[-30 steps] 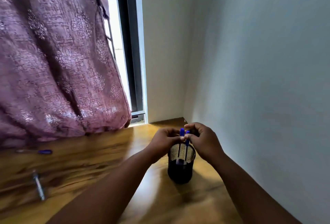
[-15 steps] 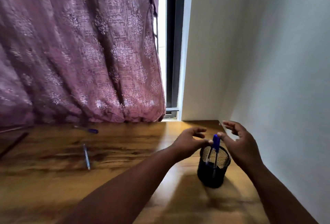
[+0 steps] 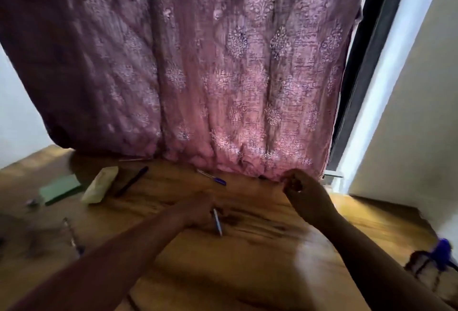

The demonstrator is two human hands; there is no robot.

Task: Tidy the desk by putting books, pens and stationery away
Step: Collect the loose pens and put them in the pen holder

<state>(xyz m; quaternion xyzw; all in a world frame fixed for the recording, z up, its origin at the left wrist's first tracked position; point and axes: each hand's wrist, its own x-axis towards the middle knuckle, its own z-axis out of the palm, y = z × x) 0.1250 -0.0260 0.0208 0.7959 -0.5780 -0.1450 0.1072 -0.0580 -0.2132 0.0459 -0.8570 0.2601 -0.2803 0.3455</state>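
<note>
PROGRESS: early-to-mid | DONE: blue pens stand in mesh holder [image 3: 431,264], desk's right edge | LEFT: pen [image 3: 217,221] at left hand [image 3: 198,212], grip blurred, cannot tell; capped pen [image 3: 213,178], dark pen [image 3: 131,181], green book [image 3: 60,188] loose | right hand [image 3: 301,193] loosely curled, holds nothing.

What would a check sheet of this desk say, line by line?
Surface: wooden desk, glossy.
Job's things: pen at the left hand; blue-capped pen near the curtain; dark pen; another pen; pen holder at the right edge; green book.
Clutter: pale block, blurred.
Hands: left hand on the pen, grip unclear; right hand loosely curled, empty.
Cables: nothing seen.
Surroundings: purple curtain, window frame, wall.
</note>
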